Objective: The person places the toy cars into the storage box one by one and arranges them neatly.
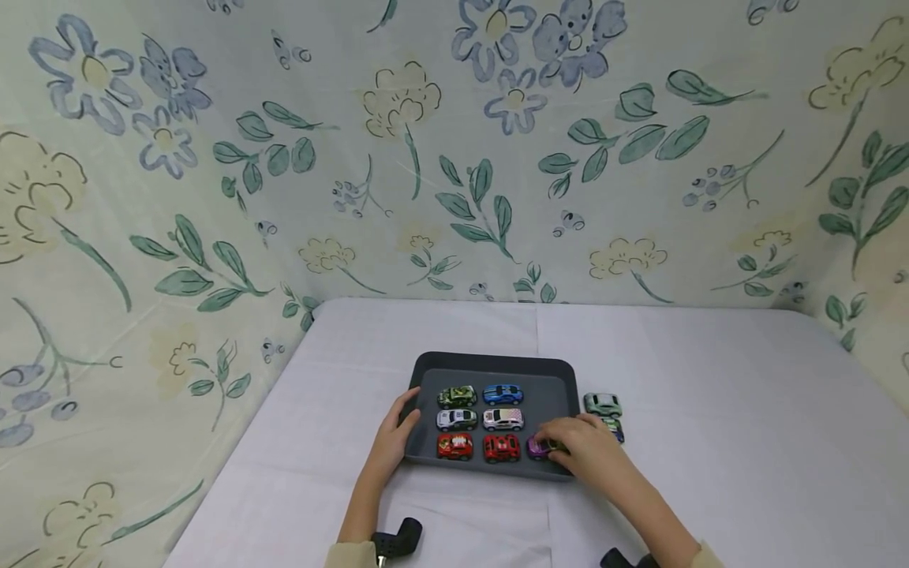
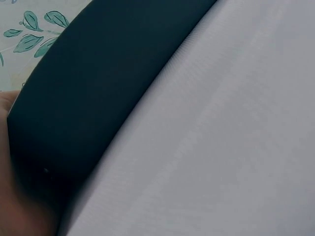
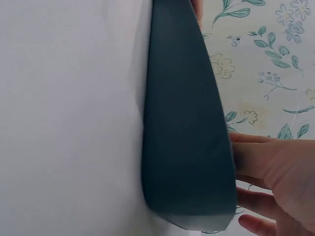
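A dark grey tray (image 1: 550, 386) lies on the white-covered table with several toy cars in rows. At its left rim, my left hand (image 1: 389, 442) grips the edge, thumb toward the inside. My right hand (image 1: 592, 451) pinches a purple toy car (image 1: 536, 448) in the tray's near right part, and the fingers cover much of it. Left of that car sit two red cars (image 1: 501, 448). Behind them are a white car (image 1: 457, 420) and a pink-and-white car (image 1: 503, 419), then a green car (image 1: 457, 396) and a blue car (image 1: 503, 394).
Just right of the tray, a mint-green toy car (image 1: 603, 405) stands on the table (image 1: 717, 410). Another car (image 1: 614, 430) in front of it is partly hidden by my right hand. A flower-patterned cloth (image 1: 454, 221) hangs behind the table. Both wrist views mostly show the tray's outer wall (image 3: 187, 128).
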{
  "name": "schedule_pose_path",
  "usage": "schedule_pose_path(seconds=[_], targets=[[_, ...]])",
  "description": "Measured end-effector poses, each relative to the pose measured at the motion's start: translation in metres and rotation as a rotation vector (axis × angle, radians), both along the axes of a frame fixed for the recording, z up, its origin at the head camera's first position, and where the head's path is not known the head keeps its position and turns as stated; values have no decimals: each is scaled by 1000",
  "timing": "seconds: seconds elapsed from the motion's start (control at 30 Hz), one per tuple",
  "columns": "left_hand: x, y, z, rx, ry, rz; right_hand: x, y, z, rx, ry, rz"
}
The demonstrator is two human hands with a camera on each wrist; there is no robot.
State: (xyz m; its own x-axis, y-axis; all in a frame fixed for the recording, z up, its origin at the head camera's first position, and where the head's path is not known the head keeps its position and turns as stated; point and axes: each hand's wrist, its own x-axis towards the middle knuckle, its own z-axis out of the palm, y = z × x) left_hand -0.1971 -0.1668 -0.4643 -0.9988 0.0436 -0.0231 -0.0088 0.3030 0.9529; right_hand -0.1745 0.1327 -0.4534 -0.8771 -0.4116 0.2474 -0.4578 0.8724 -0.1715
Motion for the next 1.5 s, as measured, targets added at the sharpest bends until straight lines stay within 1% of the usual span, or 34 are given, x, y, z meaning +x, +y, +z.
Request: schedule_pose_path(seconds=[0.17,0.23,0.33,0.4,0.5,0.57,0.67,0.8,0.9,0.97,1.03,1.13,1.33,1.5], targets=[[-1,0,-2,13,0,-1,5,9,13,-69,3,-51],[-1,0,-3,16,1,-3,8,14,17,-111,22,-73],[-1,0,-4,22,2,-7,12,24,19,-173,72,-106],[-1,-1,-4,25,1,-6,13,31,19,-222,125,-127],[-1,-1,-3,26,-1,-5,14,40,14,-296,208,-151],[-1,-1,-3,24,-1,-3,13,45,9,-351,241,-157],[0,0,-2,18,-3,1,11,54,-1,-408,260,-158],[0,0,-2,14,-5,4,4,64,-16,-442,292,-138],[0,0,-3,19,-5,4,1,71,-26,-440,269,-135],[0,0,-3,18,-5,4,1,74,-33,-446,211,-143],[0,0,-3,18,-5,4,2,76,-38,-448,134,-161],[0,0,-2,23,-4,4,1,78,-43,-460,71,-169],[1,0,-1,26,-1,2,-1,80,-49,-443,9,-183],[0,0,-1,25,-1,5,-2,80,-50,-417,-30,-210]])
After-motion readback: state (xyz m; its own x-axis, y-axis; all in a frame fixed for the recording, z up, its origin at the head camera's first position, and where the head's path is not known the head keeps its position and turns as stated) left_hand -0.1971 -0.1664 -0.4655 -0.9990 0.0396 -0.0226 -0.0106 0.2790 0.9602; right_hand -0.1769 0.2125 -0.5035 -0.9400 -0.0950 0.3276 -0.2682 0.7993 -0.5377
